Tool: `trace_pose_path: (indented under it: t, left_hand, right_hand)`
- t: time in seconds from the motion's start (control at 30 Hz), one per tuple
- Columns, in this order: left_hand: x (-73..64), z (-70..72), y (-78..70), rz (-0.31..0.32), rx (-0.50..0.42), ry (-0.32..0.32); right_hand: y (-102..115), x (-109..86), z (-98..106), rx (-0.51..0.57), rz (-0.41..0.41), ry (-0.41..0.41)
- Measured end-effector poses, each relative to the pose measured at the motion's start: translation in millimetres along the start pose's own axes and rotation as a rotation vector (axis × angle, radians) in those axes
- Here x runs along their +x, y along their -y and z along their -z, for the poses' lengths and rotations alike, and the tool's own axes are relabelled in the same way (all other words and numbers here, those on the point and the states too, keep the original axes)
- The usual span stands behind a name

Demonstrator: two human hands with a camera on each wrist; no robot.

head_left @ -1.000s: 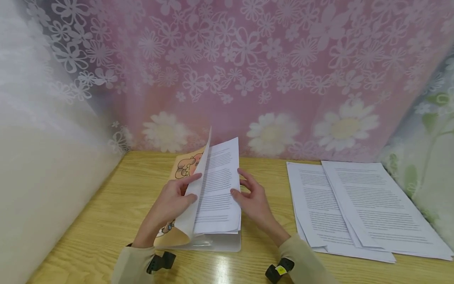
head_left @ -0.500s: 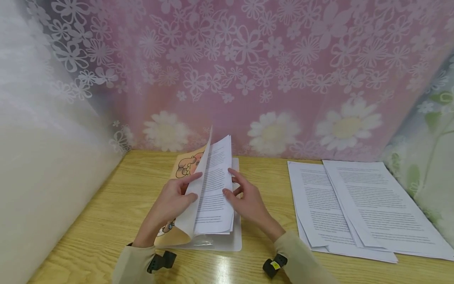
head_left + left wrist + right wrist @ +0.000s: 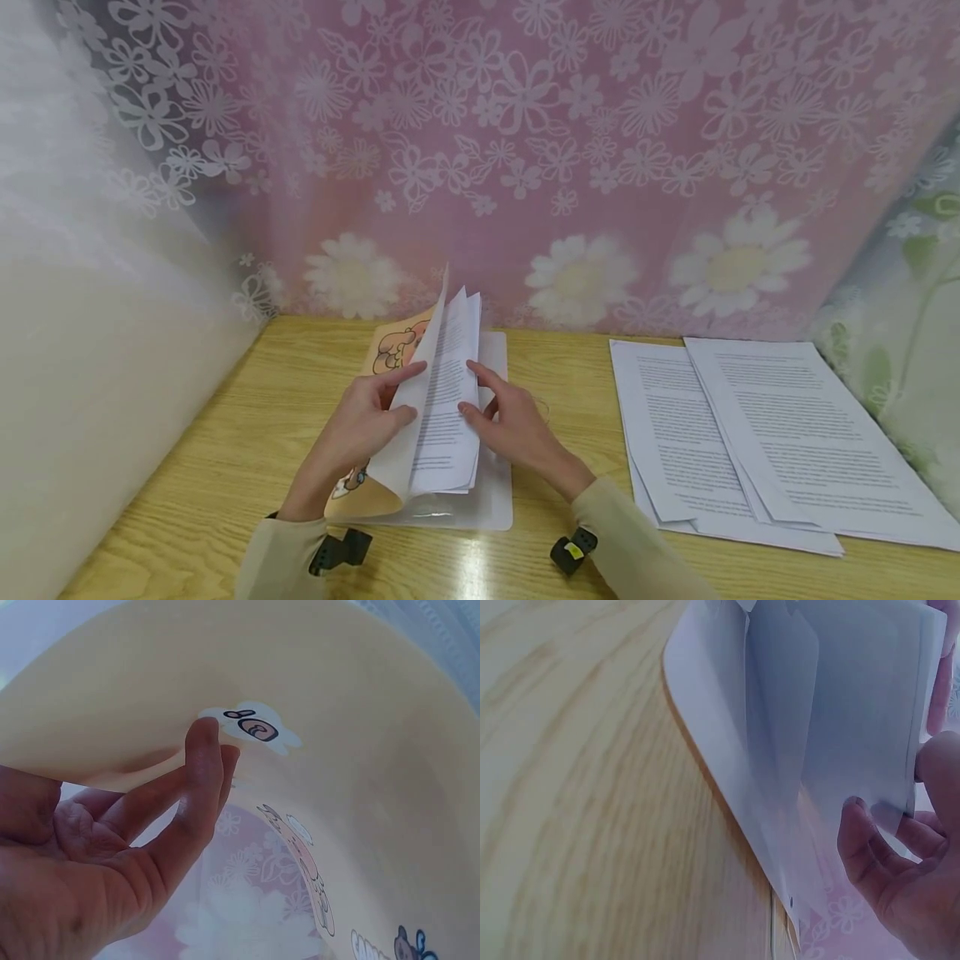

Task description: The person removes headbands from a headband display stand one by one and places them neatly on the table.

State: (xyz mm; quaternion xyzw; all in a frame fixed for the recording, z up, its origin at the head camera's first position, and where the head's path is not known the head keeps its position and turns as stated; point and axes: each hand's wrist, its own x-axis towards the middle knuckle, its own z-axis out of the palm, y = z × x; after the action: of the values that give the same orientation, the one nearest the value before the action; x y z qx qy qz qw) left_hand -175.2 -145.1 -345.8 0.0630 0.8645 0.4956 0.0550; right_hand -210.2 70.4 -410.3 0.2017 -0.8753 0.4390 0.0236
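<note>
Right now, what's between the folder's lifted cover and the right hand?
Printed sheets; the head view shows the right hand holding their edge beside the cover.

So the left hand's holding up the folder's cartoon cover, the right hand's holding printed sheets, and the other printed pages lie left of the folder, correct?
Not quite: the other printed pages lie to the right of the folder, as the head view shows. The left hand does hold the cartoon cover, and the right hand the printed sheets.

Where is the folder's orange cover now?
In the head view, the orange cover stands raised in the left hand, just left of the printed sheets that the right hand holds.
</note>
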Motion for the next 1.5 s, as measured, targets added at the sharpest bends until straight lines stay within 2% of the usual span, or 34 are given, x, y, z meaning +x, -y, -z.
trace_pose_path:
  t: [0.17, 0.4, 0.57, 0.73, 0.93, 1.07, 1.27, 1.4, 1.5]
  left_hand:
    - [0.8, 0.1, 0.3, -0.020, -0.017, 0.011]
    - [0.8, -0.6, 2.3, -0.017, -0.097, 0.037]
    - [0.8, 0.4, 3.4, -0.013, -0.080, 0.030]
    - [-0.6, 2.5, 2.2, 0.008, -0.078, 0.030]
    - [-1.4, 4.1, 2.7, -0.006, -0.101, 0.032]
    - [-1.8, 3.5, 2.4, 0.008, -0.133, 0.038]
    - [-3.4, 3.9, 1.1, 0.047, -0.147, 0.015]
    - [-3.3, 4.6, 0.8, 0.051, -0.150, -0.008]
    - [-3.4, 5.2, 1.3, 0.052, -0.177, -0.001]
  right_hand:
    - [1, 3.9, -2, -0.002, 0.015, 0.018]
    - [0, 6.5, -3, -0.009, 0.006, 0.050]
    - [1, 6.3, 0, -0.013, -0.038, 0.088]
    - [4, 1.7, 5, 0.002, -0.059, 0.061]
    - [3, -6.6, 14, 0.038, 0.020, 0.012]
    - [-2, -13.2, 24, 0.016, 0.079, -0.005]
    - [-11, -23.0, 44, -0.047, 0.094, -0.034]
    - [-20, -29.7, 60, -0.067, 0.128, -0.062]
    - [-28, -36.8, 73, -0.097, 0.142, -0.080]
